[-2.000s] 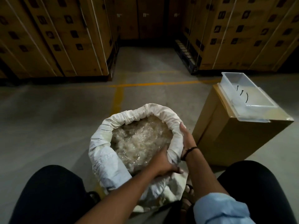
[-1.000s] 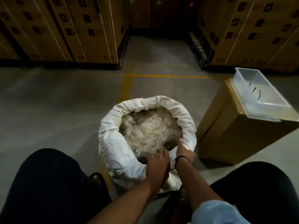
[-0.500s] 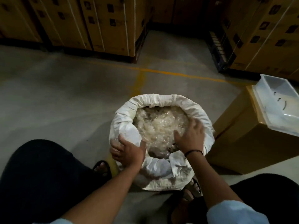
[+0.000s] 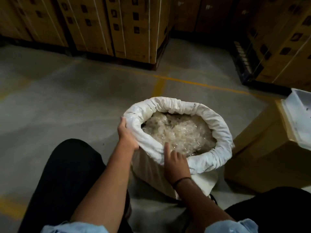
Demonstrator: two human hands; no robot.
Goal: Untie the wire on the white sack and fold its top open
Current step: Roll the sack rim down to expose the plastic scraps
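My left grip (image 4: 126,137) is clamped on the rolled rim of the white sack (image 4: 220,132), which stands on the floor (image 4: 67,101) just ahead of both grips, mouth up. My right grip (image 4: 176,163) lies on the near rim, forefinger out; whether it pinches cloth I cannot tell. The loosest fold, I judge, runs between them, nearer the right.
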